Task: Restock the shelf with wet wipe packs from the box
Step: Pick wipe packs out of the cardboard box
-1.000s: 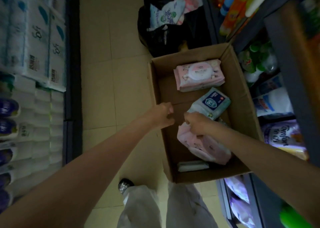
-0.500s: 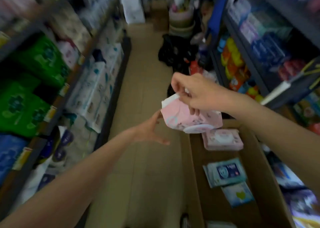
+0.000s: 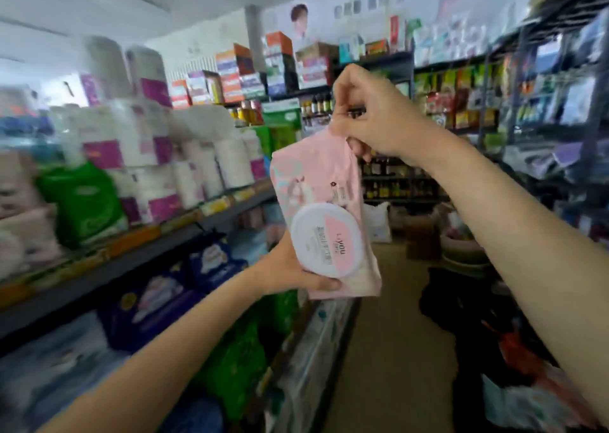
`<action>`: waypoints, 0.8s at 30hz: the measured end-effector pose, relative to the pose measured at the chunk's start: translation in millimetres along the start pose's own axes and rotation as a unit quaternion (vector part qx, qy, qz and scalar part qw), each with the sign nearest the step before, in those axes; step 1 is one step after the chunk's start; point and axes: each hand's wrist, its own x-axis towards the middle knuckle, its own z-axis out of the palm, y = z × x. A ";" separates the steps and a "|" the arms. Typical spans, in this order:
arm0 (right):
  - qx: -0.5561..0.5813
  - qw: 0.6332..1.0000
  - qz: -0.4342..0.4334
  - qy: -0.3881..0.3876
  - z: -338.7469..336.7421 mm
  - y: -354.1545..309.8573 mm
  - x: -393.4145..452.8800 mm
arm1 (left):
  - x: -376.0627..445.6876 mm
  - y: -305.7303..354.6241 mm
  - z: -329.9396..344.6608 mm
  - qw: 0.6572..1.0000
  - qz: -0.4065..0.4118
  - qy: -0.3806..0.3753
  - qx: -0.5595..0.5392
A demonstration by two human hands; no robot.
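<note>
So we're standing in the shop aisle with the pink wet wipe pack held up in front of us, standing roughly on end, its round white lid facing us. Everything below is placed relative to that pack.

Far to its left is the shelf, with a green bag sitting on it and stacks of white paper rolls with purple labels between that bag and the pack. Under that shelf board, lower left of the pack, are dark blue packs, pretty blurry.

Our left hand is at the pack's bottom end, fingers curled round behind it and the thumb pressed over the front just below the lid, so it's clamped on the pack. Our right hand is at the pack's top edge, fingers bunched together and pinching the top seam.

Right of the pack there's a dark metal rack full of hanging packets, too blurry to read.
</note>
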 end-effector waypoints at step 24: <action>0.209 0.941 -0.231 0.132 243.6 -87.2 184.2 | -86.9 39.0 -260.3 0.776 -0.031 0.572 0.264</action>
